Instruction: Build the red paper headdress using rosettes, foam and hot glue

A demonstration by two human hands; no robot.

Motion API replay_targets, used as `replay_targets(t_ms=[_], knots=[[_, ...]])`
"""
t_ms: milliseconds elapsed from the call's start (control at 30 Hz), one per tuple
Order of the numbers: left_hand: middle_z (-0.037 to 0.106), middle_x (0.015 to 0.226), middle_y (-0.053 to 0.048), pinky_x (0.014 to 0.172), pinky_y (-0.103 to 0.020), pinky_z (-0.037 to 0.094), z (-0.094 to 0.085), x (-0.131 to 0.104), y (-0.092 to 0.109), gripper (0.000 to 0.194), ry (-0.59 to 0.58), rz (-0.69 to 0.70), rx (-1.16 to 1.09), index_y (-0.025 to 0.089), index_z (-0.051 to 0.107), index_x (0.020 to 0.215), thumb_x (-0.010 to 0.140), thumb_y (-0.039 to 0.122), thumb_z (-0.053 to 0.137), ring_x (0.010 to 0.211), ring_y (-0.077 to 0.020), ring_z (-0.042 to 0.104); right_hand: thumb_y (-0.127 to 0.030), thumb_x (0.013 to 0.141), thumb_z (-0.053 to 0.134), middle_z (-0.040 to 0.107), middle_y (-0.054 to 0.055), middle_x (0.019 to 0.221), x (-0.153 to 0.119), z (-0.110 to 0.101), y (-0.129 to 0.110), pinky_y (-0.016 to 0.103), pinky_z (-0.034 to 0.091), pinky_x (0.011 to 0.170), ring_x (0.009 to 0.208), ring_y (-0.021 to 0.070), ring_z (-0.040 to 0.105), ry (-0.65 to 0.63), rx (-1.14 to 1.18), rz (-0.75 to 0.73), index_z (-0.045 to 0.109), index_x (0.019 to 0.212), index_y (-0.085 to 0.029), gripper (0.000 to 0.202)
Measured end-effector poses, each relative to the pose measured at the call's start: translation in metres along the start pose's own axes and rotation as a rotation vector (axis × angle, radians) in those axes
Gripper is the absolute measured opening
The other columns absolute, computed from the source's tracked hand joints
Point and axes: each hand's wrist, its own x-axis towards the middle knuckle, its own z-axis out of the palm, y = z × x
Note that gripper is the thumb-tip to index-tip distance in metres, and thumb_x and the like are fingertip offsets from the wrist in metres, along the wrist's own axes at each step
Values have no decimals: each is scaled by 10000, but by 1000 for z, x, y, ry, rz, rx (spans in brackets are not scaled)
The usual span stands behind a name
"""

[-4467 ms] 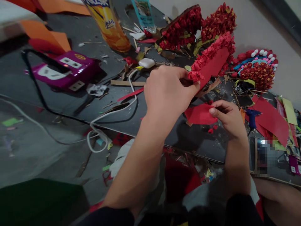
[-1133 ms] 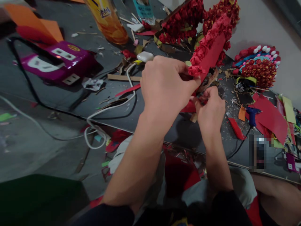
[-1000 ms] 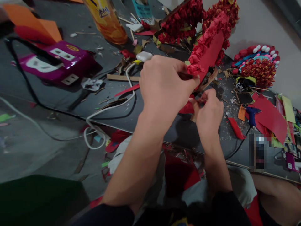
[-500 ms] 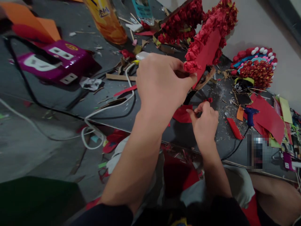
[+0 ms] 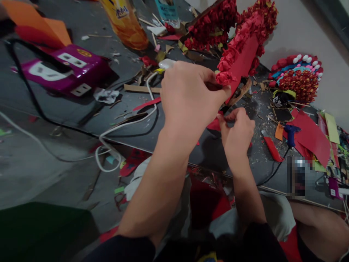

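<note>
My left hand [image 5: 191, 96] grips the lower end of a red card piece [image 5: 241, 60] edged with crumpled red paper balls and holds it tilted up above the dark board [image 5: 174, 134]. Just below it, my right hand [image 5: 237, 136] has its fingers pinched on a small piece of red paper [image 5: 215, 124], most of which is hidden behind both hands. The two hands nearly touch.
A purple power strip [image 5: 64, 69] with a black cable lies at the left, a white charger [image 5: 167, 63] and cord [image 5: 120, 127] beside it. An orange bottle [image 5: 125, 22], red paper-ball ornaments [image 5: 212, 25], a round decorated piece [image 5: 298, 78], a blue glue gun [image 5: 291, 134] and red paper sheets [image 5: 313, 136] crowd the board.
My right hand dropped toward the board half a second ago and has come back up under my left hand, fingers pinching red paper. The left hand holds the card piece nearly still.
</note>
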Motion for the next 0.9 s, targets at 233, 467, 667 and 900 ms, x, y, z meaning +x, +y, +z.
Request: replay_targets(t_ms=[233, 467, 667, 900], knots=[[556, 607, -35, 539, -299, 241, -1, 0, 4, 198, 38, -8, 23, 180, 701, 687, 696, 362, 623, 584, -158, 461, -293, 834, 579, 620, 4, 728, -13, 5, 6, 330, 353, 720, 717, 183, 567, -58, -75, 36, 475, 836, -208, 135], [610, 653, -81, 551, -325, 240, -6, 0, 7, 244, -11, -47, 52, 177, 704, 720, 716, 390, 585, 578, -173, 443, -278, 814, 620, 618, 2, 707, -17, -1, 13, 318, 317, 701, 721, 191, 572, -93, -158, 14, 479, 837, -202, 162], [554, 606, -43, 537, -300, 249, -3, 2, 3, 232, 33, -43, 27, 176, 708, 714, 702, 387, 610, 567, -156, 429, -256, 834, 606, 626, -6, 696, -30, -3, 27, 302, 320, 674, 681, 166, 565, -115, -191, -100, 491, 772, -203, 140], [582, 631, -16, 538, -274, 274, 0, 3, 2, 201, 47, -62, -10, 195, 729, 752, 697, 369, 644, 587, -137, 445, -182, 803, 662, 716, -1, 748, -65, -39, 57, 248, 446, 636, 657, 114, 650, 105, 28, -402, 514, 807, -223, 153]])
